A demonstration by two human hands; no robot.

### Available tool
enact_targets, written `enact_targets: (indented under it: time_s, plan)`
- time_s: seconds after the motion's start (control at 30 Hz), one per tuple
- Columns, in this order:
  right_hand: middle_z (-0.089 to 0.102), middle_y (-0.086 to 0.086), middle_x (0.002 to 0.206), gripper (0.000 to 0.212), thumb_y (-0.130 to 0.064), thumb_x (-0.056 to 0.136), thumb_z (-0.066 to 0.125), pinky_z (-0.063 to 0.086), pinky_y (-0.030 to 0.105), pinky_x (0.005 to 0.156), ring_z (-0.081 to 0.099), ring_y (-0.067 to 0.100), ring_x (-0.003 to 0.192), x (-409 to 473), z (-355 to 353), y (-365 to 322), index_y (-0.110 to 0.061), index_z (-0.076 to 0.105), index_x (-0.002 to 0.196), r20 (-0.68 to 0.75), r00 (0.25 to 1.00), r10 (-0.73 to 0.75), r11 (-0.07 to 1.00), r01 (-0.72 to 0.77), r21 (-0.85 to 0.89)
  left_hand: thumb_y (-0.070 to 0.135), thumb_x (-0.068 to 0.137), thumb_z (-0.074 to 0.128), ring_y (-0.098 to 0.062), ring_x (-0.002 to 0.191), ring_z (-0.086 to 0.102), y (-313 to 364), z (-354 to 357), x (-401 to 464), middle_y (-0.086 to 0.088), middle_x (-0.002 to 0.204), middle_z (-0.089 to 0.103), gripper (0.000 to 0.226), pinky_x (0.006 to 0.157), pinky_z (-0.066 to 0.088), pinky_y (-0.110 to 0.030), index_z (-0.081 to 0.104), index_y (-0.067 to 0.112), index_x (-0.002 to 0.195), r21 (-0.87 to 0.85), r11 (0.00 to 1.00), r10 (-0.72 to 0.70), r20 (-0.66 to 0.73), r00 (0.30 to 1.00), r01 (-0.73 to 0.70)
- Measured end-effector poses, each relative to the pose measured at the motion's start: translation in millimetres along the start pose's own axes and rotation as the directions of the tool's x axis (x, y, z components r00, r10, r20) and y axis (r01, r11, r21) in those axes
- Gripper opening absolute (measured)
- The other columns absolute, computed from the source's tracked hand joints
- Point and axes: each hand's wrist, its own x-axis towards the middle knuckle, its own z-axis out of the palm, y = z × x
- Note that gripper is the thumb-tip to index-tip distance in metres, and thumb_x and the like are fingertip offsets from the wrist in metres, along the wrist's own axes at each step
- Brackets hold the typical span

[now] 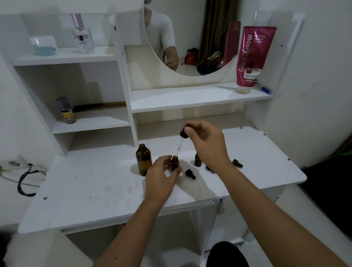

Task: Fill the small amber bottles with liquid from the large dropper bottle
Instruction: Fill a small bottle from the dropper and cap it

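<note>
The large amber bottle [144, 159] stands uncapped on the white desk [90, 192]. My right hand [208, 144] pinches the black bulb of its dropper [184, 132], and the glass tube slants down toward the mouth of a small amber bottle [175, 162]. My left hand [161, 174] holds that small bottle between thumb and fingers. A second small amber bottle [197, 160] stands behind my right wrist, partly hidden. Small black caps lie on the desk: one [190, 173] in front of the held bottle, another [237, 163] to the right.
Shelves rise behind the desk with a round mirror [193, 33], a pink tube [251, 55], a perfume bottle [82, 37] and a small spray can [66, 111]. A wall socket with a cable [25, 182] sits left of the desk.
</note>
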Motion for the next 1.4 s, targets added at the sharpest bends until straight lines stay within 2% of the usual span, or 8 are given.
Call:
enact_targets:
  time_s: [0.13, 0.3, 0.5, 0.57, 0.77, 0.97, 1.2, 1.4]
  plan:
    - [0.080, -0.005, 0.095, 0.015, -0.017, 0.099, 0.070, 0.055, 0.013, 0.070, 0.075, 0.004, 0.090, 1, 4, 10, -0.014, 0.076, 0.112, 0.047, 0.999, 0.008, 1.000, -0.007, -0.023, 0.025, 0.090, 0.077, -0.001, 0.101, 0.066, -4, 1, 1, 0.011, 0.113, 0.072, 0.034, 0.093, 0.055, -0.022, 0.067, 0.020, 0.123, 0.060, 0.996, 0.058, 0.003, 0.998, -0.058]
    - [0.081, -0.002, 0.093, 0.010, -0.014, 0.096, 0.073, 0.059, 0.024, 0.090, 0.077, 0.010, 0.091, -3, 12, 21, -0.013, 0.078, 0.104, 0.108, 0.994, 0.008, 0.998, -0.001, -0.063, 0.026, 0.094, 0.073, 0.001, 0.101, 0.065, -8, 4, 3, 0.014, 0.111, 0.072, 0.027, 0.092, 0.054, -0.019, 0.066, 0.024, 0.119, 0.106, 0.992, 0.074, 0.012, 0.997, -0.075]
    - [0.080, -0.003, 0.088, 0.007, -0.010, 0.094, 0.073, 0.052, 0.010, 0.083, 0.075, 0.006, 0.085, -6, 21, 23, -0.012, 0.079, 0.094, 0.067, 0.998, -0.014, 0.993, 0.022, -0.113, 0.027, 0.095, 0.071, -0.001, 0.102, 0.065, -9, 6, 3, 0.015, 0.113, 0.071, 0.026, 0.090, 0.050, -0.014, 0.066, 0.026, 0.121, 0.119, 0.992, 0.038, 0.009, 0.999, -0.039]
    - [0.080, -0.003, 0.089, 0.008, -0.011, 0.095, 0.072, 0.053, 0.012, 0.083, 0.075, 0.006, 0.086, -5, 22, 21, -0.012, 0.079, 0.097, 0.071, 0.997, -0.003, 0.994, 0.011, -0.112, 0.027, 0.095, 0.071, 0.001, 0.101, 0.064, -8, 6, 2, 0.016, 0.112, 0.071, 0.026, 0.086, 0.045, -0.010, 0.065, 0.026, 0.121, 0.117, 0.993, 0.025, 0.003, 1.000, -0.026]
    - [0.081, -0.002, 0.094, 0.012, -0.015, 0.097, 0.071, 0.060, 0.025, 0.091, 0.077, 0.009, 0.091, -3, 20, 20, -0.012, 0.079, 0.106, 0.135, 0.990, 0.041, 0.994, -0.027, -0.108, 0.026, 0.095, 0.071, -0.002, 0.103, 0.065, -9, 5, 2, 0.014, 0.112, 0.071, 0.026, 0.092, 0.053, -0.020, 0.066, 0.024, 0.120, 0.087, 0.996, 0.033, 0.001, 0.999, -0.033]
    - [0.080, -0.007, 0.086, 0.009, -0.010, 0.095, 0.072, 0.056, 0.018, 0.082, 0.075, 0.006, 0.083, -8, 23, 22, -0.014, 0.080, 0.093, 0.033, 0.999, 0.037, 0.990, -0.032, -0.140, 0.025, 0.095, 0.070, -0.003, 0.104, 0.065, -10, 6, 2, 0.012, 0.114, 0.071, 0.027, 0.094, 0.054, -0.022, 0.065, 0.023, 0.121, 0.094, 0.995, 0.041, 0.005, 0.999, -0.041]
    - [0.079, -0.010, 0.088, 0.012, -0.012, 0.098, 0.069, 0.056, 0.015, 0.086, 0.075, 0.001, 0.087, -14, 27, 17, -0.013, 0.078, 0.105, 0.069, 0.995, 0.069, 0.994, -0.062, -0.092, 0.025, 0.095, 0.070, -0.004, 0.105, 0.066, -10, 5, 2, 0.013, 0.115, 0.070, 0.027, 0.095, 0.056, -0.027, 0.064, 0.024, 0.121, 0.110, 0.993, 0.041, 0.013, 0.999, -0.042]
    - [0.081, -0.004, 0.092, 0.014, -0.015, 0.099, 0.069, 0.061, 0.029, 0.088, 0.076, 0.004, 0.091, -16, 23, 3, -0.014, 0.077, 0.111, -0.007, 0.998, 0.062, 0.998, -0.062, -0.018, 0.028, 0.095, 0.070, -0.006, 0.112, 0.064, -5, 0, -5, 0.009, 0.121, 0.069, 0.035, 0.100, 0.055, -0.032, 0.062, 0.021, 0.128, 0.034, 0.999, 0.013, 0.005, 1.000, -0.013]
